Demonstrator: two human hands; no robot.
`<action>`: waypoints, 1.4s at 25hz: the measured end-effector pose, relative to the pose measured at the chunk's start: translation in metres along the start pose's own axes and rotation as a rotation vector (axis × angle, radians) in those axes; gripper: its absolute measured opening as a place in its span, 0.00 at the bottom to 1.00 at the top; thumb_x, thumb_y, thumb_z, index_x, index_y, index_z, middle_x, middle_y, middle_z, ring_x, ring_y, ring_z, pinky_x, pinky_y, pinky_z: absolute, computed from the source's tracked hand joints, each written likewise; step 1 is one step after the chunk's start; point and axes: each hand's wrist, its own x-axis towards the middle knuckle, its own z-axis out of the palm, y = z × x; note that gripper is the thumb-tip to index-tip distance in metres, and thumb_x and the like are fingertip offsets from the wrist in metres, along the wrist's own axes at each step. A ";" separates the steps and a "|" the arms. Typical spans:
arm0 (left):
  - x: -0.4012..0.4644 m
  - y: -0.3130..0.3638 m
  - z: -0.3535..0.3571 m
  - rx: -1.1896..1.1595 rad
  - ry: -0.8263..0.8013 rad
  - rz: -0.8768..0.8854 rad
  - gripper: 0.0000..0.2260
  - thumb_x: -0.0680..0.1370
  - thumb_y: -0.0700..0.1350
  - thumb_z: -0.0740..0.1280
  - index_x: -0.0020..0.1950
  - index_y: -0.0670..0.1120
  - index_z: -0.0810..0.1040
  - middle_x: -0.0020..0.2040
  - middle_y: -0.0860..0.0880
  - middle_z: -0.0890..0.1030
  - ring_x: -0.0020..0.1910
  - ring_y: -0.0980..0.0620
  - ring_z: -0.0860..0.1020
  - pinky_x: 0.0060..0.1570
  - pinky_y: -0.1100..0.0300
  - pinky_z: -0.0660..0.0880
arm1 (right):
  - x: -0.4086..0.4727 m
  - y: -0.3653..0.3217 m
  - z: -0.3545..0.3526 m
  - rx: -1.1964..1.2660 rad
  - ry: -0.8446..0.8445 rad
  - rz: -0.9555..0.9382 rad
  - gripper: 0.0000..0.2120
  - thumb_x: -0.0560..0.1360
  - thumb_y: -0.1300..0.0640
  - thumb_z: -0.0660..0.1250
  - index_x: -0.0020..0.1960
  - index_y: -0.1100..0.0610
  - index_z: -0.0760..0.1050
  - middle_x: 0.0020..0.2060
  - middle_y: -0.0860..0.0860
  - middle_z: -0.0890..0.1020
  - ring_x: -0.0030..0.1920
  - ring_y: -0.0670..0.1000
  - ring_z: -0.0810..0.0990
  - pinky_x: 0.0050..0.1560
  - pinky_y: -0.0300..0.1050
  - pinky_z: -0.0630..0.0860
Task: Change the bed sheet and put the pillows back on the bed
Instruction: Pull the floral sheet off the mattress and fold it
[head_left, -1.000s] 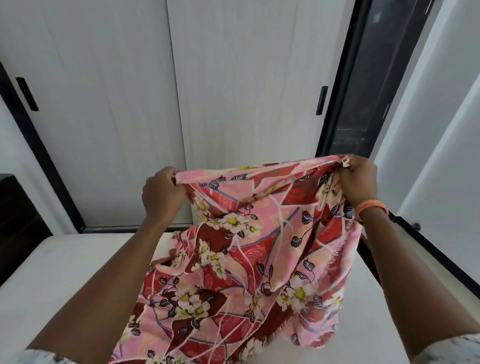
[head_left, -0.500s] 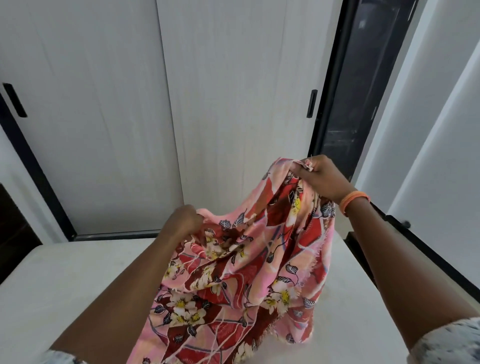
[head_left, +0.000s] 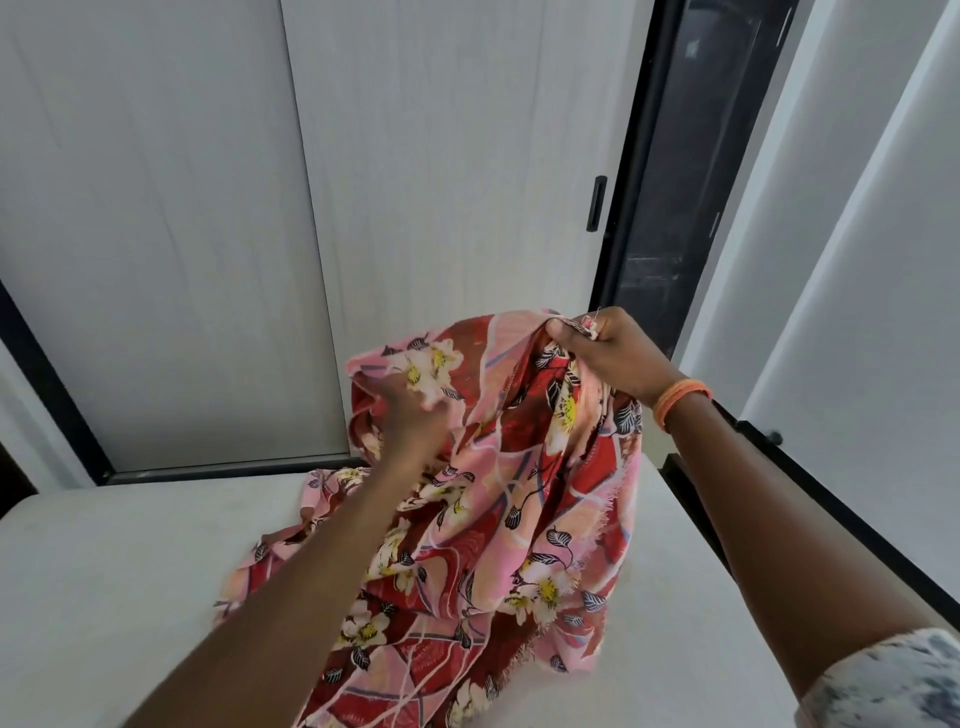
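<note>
Right hand (head_left: 618, 353) grip: thumb and fingers pinching a corner of the floral bed sheet (head_left: 498, 519), held raised. Left hand (head_left: 415, 421) blurred in its folds; grip indeterminate. Sheet trails onto bare white mattress (head_left: 130, 571). Pale sliding doors (head_left: 311, 208) behind.

pale wood-grain sliding wardrobe doors (head_left: 182, 234) behind, black frame; vertical black recessed handle (head_left: 596, 203) on the right door's edge; dark glass panel (head_left: 670, 182) just right of it; white wall panels (head_left: 857, 249) far right
</note>
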 end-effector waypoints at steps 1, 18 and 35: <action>-0.017 -0.001 0.017 0.014 -0.022 0.182 0.17 0.77 0.42 0.70 0.63 0.49 0.67 0.57 0.52 0.78 0.53 0.54 0.78 0.46 0.65 0.76 | 0.001 -0.001 0.003 -0.005 -0.018 0.003 0.32 0.77 0.43 0.64 0.43 0.77 0.74 0.39 0.73 0.80 0.38 0.75 0.78 0.39 0.69 0.76; -0.023 0.004 0.050 0.140 0.014 0.369 0.03 0.77 0.43 0.69 0.44 0.45 0.80 0.38 0.54 0.81 0.39 0.55 0.80 0.43 0.56 0.79 | 0.009 0.001 0.013 0.002 -0.094 -0.101 0.32 0.75 0.44 0.66 0.39 0.77 0.72 0.37 0.76 0.76 0.35 0.75 0.75 0.34 0.63 0.73; -0.071 -0.056 0.018 -0.218 -0.189 0.203 0.16 0.75 0.62 0.66 0.36 0.51 0.76 0.27 0.53 0.73 0.29 0.55 0.71 0.31 0.59 0.73 | 0.009 0.040 0.015 -0.015 0.077 -0.089 0.02 0.74 0.59 0.72 0.46 0.57 0.83 0.40 0.50 0.86 0.38 0.45 0.85 0.40 0.41 0.83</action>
